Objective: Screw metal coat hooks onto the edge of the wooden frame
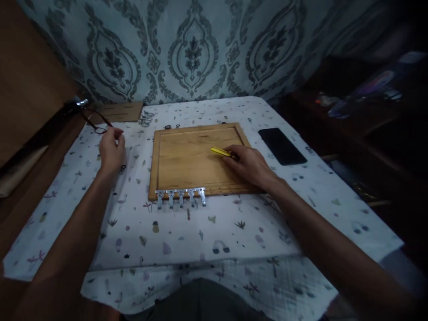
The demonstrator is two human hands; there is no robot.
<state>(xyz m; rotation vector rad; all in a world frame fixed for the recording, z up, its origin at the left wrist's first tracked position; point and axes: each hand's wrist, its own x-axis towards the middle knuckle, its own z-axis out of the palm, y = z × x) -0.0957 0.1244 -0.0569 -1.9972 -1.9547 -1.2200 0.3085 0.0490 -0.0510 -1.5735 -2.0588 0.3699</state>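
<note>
A wooden board (187,160) lies flat on a table covered with a white patterned cloth (187,227). Along the board's near edge sits a row of several small metal brackets (181,196). My right hand (249,164) rests on the board's right part, fingers closed round a yellow-handled tool (220,152) whose handle points left. My left hand (111,149) is out over the cloth left of the board, fingers curled as if pinching something too small to make out. A pair of dark-framed glasses (97,122) lies just beyond that hand.
A black phone (281,145) lies face up right of the board. A heap of small metal parts (146,118) sits behind the board's left corner, beside a brown flat piece (118,112). A patterned curtain (200,49) hangs behind. Dark furniture stands on the right.
</note>
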